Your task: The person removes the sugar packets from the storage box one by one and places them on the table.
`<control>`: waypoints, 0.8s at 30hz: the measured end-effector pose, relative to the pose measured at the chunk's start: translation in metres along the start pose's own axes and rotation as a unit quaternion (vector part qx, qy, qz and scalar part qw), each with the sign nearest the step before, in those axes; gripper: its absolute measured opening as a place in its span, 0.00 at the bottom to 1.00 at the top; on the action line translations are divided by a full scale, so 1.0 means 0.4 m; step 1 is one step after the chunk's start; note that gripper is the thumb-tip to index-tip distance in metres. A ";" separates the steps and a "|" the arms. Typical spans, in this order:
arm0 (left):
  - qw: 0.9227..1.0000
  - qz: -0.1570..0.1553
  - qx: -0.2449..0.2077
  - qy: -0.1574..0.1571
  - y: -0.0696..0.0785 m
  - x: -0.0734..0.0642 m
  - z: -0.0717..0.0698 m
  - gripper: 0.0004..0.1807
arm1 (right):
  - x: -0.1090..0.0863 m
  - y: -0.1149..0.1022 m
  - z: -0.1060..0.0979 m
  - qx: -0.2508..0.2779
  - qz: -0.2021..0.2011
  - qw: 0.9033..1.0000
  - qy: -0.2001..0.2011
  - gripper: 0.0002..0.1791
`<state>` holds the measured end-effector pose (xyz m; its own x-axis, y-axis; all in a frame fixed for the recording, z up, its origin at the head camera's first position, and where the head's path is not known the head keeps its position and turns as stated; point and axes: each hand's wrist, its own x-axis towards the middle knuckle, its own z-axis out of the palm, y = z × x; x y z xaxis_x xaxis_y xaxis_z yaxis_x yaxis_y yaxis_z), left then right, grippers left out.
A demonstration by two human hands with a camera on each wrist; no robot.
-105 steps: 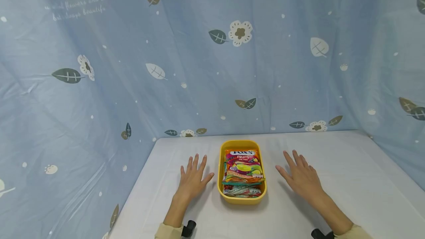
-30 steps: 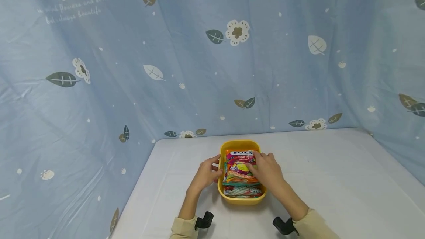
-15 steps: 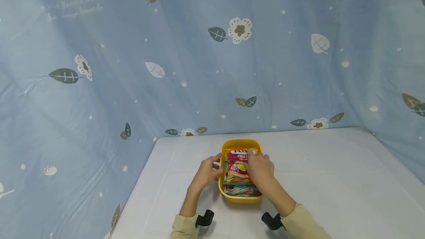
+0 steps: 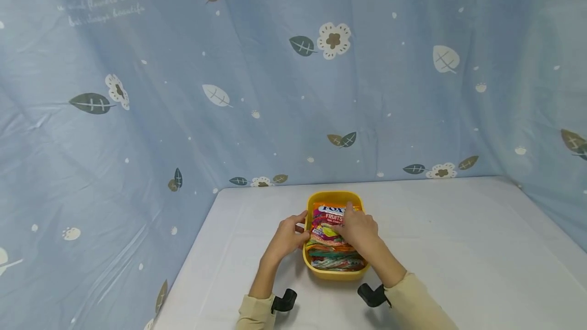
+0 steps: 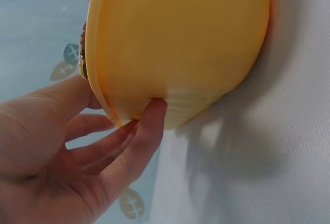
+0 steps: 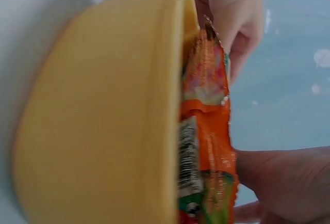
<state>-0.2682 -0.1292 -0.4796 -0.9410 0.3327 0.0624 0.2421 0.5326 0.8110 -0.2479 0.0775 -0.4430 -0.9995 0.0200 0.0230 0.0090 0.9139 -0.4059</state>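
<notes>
A yellow plastic container (image 4: 337,276) stands on the white table, holding bags of candy. My left hand (image 4: 285,241) grips its left rim; in the left wrist view the thumb is at the rim and the fingers (image 5: 149,131) lie against the outer wall. With my right hand (image 4: 359,228) I pinch the top candy bag (image 4: 326,230), orange and purple and marked FOX'S FRUITS, by its right side. In the right wrist view this bag (image 6: 214,131) bulges above the rim, thumb against it. More candy packets (image 4: 337,263) lie under it, partly hidden.
The white tabletop (image 4: 449,248) extends on both sides of the container. A blue curtain (image 4: 257,65) printed with leaves and flowers hangs behind and to the left. Black wrist mounts (image 4: 284,300) sit at both cuffs.
From lying spread beside the container, both hands have come in to it, the left to the rim, the right onto the top bag. The bag's lower edge has shifted, uncovering more packets.
</notes>
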 end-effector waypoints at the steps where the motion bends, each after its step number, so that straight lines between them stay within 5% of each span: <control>1: 1.000 0.000 0.000 0.001 0.000 -0.001 -0.001 0.35 | 0.000 0.001 0.003 -0.003 -0.001 1.000 0.006 0.41; 10: 1.000 -0.001 -0.003 0.002 -0.002 0.000 0.000 0.35 | -0.015 -0.001 0.012 0.008 -0.015 0.998 0.055 0.40; 17: 1.000 -0.005 -0.005 0.001 -0.007 0.000 0.002 0.35 | -0.005 0.015 0.008 0.074 -0.026 0.997 0.022 0.42; 24: 1.000 -0.005 -0.009 0.000 -0.005 0.001 0.000 0.35 | 0.015 0.053 0.007 0.191 -0.025 0.981 -0.022 0.39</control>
<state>-0.2691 -0.1301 -0.4810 -0.9433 0.3275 0.0535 0.2276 0.5213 0.8225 -0.2537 0.0959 -0.4539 -0.9988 -0.0459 0.0149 -0.0426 0.6938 -0.7189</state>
